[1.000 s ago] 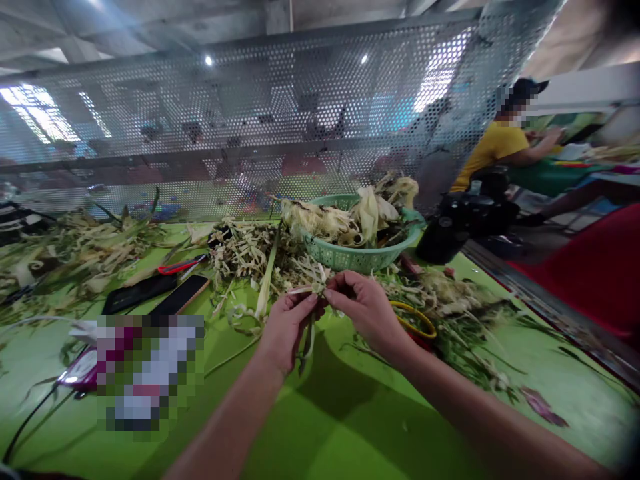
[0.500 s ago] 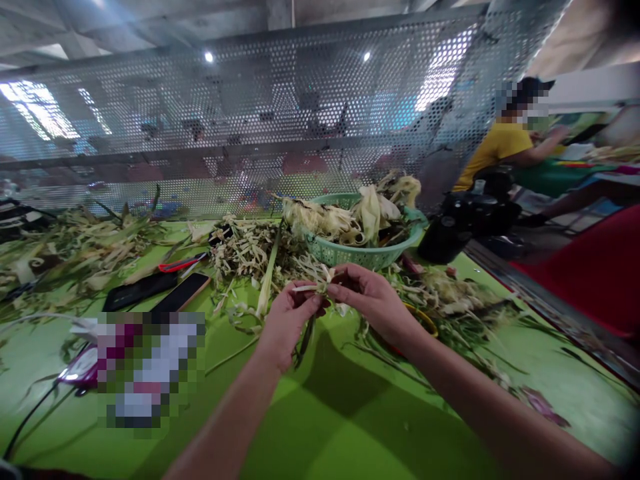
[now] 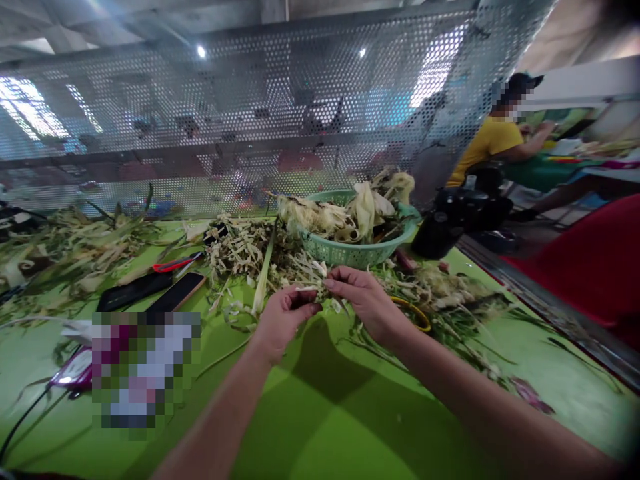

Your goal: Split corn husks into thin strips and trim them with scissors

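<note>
Both hands are raised over the green table (image 3: 300,427), fingertips close together. My left hand (image 3: 286,319) is closed in a pinch on a thin pale strip of dried corn husk (image 3: 307,289). My right hand (image 3: 364,303) pinches at the other side of small pale husk pieces; the exact grip is blurred. Right behind the fingers lies a heap of shredded husk (image 3: 245,250), with one long pale-green husk strip (image 3: 264,277) across it. Beyond the hands stands a light-green plastic basket (image 3: 345,253) of dried husks and corn silk (image 3: 320,217).
At left lie red-handled scissors (image 3: 175,263), two dark phones (image 3: 175,293), a purple device (image 3: 75,370) with a cable, and loose husks (image 3: 75,250). At right are a yellow ring (image 3: 417,313) and a black bottle-like object (image 3: 435,227). A perforated metal screen (image 3: 240,100) stands behind; a person in yellow (image 3: 493,147) sits beyond.
My hands have drawn slightly apart at the fingertips. The dark strip that hung below my left hand no longer shows there. The whole view has shifted a little.
</note>
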The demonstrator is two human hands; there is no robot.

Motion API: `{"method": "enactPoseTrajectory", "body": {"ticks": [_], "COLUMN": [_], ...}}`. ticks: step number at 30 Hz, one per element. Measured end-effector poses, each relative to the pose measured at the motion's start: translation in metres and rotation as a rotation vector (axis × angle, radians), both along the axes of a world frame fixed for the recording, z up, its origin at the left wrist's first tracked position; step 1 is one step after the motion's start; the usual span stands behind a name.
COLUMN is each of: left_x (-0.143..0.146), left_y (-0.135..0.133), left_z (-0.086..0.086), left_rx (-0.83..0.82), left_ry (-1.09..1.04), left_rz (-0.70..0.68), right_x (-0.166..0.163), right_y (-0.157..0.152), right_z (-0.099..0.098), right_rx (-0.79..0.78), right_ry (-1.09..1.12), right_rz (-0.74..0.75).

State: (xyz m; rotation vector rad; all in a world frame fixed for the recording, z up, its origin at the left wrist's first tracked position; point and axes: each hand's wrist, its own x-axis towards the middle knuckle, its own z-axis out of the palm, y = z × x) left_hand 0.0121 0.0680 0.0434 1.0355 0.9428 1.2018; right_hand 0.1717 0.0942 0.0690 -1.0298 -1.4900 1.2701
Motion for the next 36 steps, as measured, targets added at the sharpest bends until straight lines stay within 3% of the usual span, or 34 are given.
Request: {"method": "enactPoseTrajectory", "body": {"ticks": [4,9,15,18,21,24,30,36], "left_x": [-0.001,0.0,0.003,0.0,-0.005,-0.008,-0.007,-0.007], "left_y": [0.001,-0.001,-0.003,-0.005,-0.005,-0.003,0.001,0.002], "left_z": [0.001,0.0,-0.004,0.003,0.01,0.011,0.007,0.002], "left_rx": [0.037,0.063,0.267,0.187,0.079,0.077,0.089,0.003], "left_ry": [0.01,0.056,0.242,0.26,0.146,0.081,0.088,-0.043], "left_rz": [-0.038,-0.086,0.059,0.012,-0.051,0.022,0.169,0.173], "right_x": [0.002,0.004,-0.001,0.002,0.005,0.004,-0.002,-0.006], "right_y": [0.002,0.005,0.0,0.003,0.005,0.003,-0.002,-0.001], "right_z": [0.0,0.002,0.0,0.0,0.0,0.001,-0.001,-0.007], "right_rx": [-0.054,0.014,-0.067,-0.03,0.038,0.078,0.035,0.018], "right_ry": [0.091,0.13,0.187,0.137,0.039,-0.047,0.027,-0.048], "right_rz": [-0.003,-0.042,-0.005,-0.029,-0.052,-0.014,0.073,0.102]}}
